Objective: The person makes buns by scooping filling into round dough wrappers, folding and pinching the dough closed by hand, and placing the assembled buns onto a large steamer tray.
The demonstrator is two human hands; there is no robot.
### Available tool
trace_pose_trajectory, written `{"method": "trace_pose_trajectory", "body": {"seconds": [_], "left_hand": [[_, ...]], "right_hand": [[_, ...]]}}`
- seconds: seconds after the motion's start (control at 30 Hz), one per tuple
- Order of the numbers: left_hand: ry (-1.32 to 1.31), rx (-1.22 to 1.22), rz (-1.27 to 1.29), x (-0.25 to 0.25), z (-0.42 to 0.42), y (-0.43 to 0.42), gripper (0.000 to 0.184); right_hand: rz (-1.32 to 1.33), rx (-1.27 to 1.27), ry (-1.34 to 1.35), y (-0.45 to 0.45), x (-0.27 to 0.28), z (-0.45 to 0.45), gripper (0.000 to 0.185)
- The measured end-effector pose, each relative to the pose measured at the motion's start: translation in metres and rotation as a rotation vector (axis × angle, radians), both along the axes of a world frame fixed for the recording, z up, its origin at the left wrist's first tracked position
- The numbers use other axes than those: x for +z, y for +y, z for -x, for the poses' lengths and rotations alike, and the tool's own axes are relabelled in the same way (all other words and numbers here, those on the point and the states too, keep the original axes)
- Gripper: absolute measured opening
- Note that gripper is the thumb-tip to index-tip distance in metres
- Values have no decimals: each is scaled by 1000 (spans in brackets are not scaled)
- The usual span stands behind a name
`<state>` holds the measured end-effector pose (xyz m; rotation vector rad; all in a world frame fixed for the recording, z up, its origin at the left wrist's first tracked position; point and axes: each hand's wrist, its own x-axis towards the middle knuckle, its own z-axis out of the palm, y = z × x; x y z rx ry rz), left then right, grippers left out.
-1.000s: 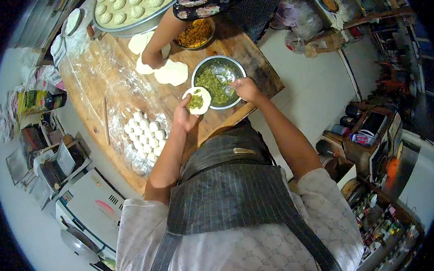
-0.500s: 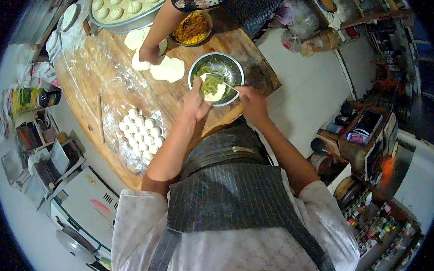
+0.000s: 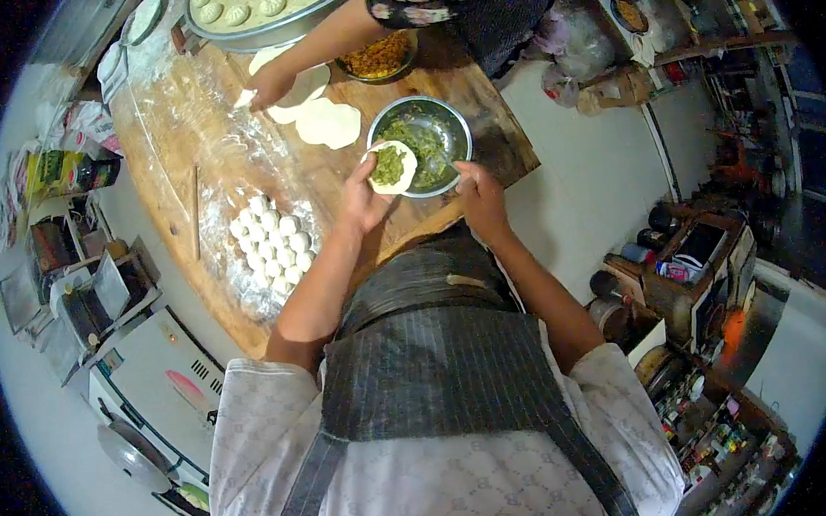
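Note:
My left hand (image 3: 363,195) is closed on the edge of a round dough wrapper (image 3: 408,170), with a mound of green filling (image 3: 388,167) spread on it. The wrapper is held over the near left rim of a metal bowl (image 3: 465,129) with more green filling inside. At the bowl's right rim, my right hand (image 3: 483,196) is closed around the handle of a spoon, whose far end is hard to make out within the bowl. Flattened dough rounds (image 3: 329,124) lie on the wooden table (image 3: 160,150) beyond my left hand.
Across the table, a co-worker's hand (image 3: 271,84) holds the edge of a dough piece. Behind are a bowl of orange-brown filling (image 3: 379,58) and a tray of shaped buns (image 3: 274,5). Several dough balls (image 3: 277,251) and a rolling pin (image 3: 195,213) lie at left.
The spoon has moved off the filled wrapper into the bowl, and the wrapper has shifted slightly left against the bowl. The co-worker's hand has moved left, lifting a dough edge.

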<state>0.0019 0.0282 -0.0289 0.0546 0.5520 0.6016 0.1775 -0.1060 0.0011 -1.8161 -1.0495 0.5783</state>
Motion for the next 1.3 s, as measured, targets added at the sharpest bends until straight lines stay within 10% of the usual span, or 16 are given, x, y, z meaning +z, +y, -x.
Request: {"method": "trace_pose_trajectory", "body": {"seconds": [0.33, 0.4, 0.43, 0.53, 0.6, 0.93, 1.13, 1.3], "left_hand": [[21, -28, 62, 9, 18, -6, 40], [38, -101, -8, 15, 20, -7, 41], [38, -102, -8, 19, 20, -7, 41], [72, -144, -116, 32, 17, -13, 41], [201, -229, -244, 40, 13, -15, 42], [342, -293, -279, 49, 7, -21, 34], [368, -345, -369, 52, 8, -22, 35], [434, -371, -410, 53, 11, -18, 34]], "right_hand": [[415, -124, 491, -1, -58, -11, 27], [510, 262, -543, 3, -63, -16, 27], [510, 261, -543, 6, -46, -12, 27], [133, 118, -421, 21, 15, 10, 22], [177, 80, 321, 29, 18, 18, 22], [106, 193, -18, 25, 26, 19, 19], [385, 232, 389, 34, 36, 14, 24], [239, 239, 38, 35, 42, 21, 24]]}}
